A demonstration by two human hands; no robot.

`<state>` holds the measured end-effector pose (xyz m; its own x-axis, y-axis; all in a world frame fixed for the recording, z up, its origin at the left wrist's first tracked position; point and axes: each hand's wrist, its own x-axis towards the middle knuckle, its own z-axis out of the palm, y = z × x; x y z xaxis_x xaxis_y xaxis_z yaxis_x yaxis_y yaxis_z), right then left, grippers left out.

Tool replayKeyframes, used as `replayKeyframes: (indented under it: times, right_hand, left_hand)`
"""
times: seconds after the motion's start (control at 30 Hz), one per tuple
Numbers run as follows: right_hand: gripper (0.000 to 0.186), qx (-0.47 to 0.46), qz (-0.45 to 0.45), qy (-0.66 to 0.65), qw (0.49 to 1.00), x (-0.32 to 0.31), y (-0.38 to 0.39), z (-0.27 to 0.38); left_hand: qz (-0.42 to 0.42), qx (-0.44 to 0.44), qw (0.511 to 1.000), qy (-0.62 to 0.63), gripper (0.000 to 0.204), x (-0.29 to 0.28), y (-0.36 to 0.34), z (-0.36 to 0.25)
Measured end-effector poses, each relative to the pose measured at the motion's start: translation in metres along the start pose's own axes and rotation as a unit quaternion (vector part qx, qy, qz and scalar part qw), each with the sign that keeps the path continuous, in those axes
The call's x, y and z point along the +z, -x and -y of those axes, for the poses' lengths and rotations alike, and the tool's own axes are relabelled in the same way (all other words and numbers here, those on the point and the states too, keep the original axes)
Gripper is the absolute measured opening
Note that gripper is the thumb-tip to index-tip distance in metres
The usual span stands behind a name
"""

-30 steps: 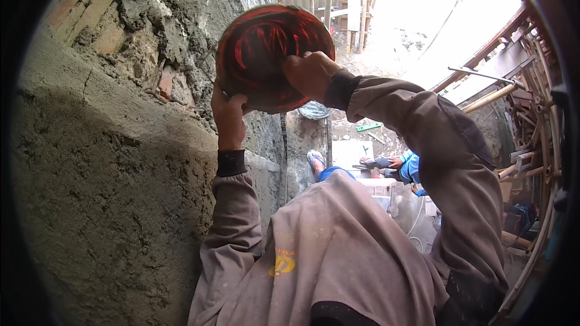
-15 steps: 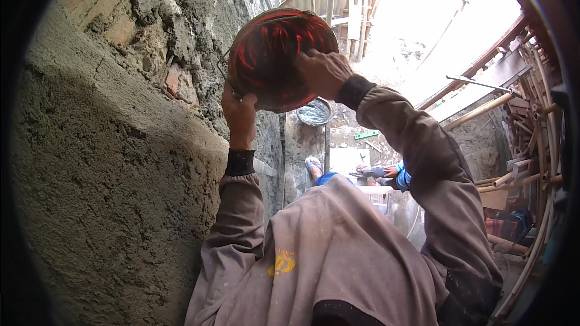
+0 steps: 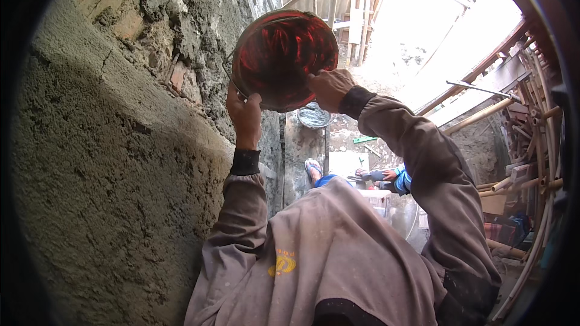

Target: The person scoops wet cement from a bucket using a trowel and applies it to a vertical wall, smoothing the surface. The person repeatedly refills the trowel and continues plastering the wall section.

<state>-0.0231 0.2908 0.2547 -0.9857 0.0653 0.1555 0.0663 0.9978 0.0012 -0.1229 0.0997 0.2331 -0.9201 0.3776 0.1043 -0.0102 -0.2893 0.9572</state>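
Note:
A bucket (image 3: 284, 42) with a red, mortar-smeared inside is held up in front of me, tilted so that its mouth faces me. My left hand (image 3: 244, 115) grips its lower left rim, thumb on the near side, beside the wire handle. At the lower right of the mouth is my right hand (image 3: 332, 89), its fingers curled and their tips over the dark interior. Whatever those fingers hold, if anything, is lost in the shadow. Below the bucket, a round tub of wet grey mortar (image 3: 314, 116) stands partly covered by it.
A rough mortar-coated wall (image 3: 121, 193) with exposed brick rises close on my left. Down below, another person's hand and blue sleeve (image 3: 403, 178) show beside a pale stool (image 3: 377, 196). A green level-like bar (image 3: 365, 139) lies there. Bamboo poles (image 3: 538, 139) are stacked at right.
My right hand has drawn back from inside the bucket toward its lower right rim. The bucket has tilted slightly, showing more of its red inside. My left hand keeps its grip.

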Motion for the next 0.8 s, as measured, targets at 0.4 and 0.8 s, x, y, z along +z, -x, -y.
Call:
replayKeyframes:
  times: [0.4,0.8]
  right_hand:
    - [0.026,0.055,-0.149,0.008,0.987,-0.010,0.006,-0.001]
    - [0.019,-0.200,0.008,-0.077,0.977,-0.063,0.053,-0.033]
  left_hand:
    - [-0.004,0.079,0.996,-0.039,0.067,0.006,0.000,0.004]
    - [0.004,0.083,0.996,-0.015,0.066,0.004,-0.009,-0.002]
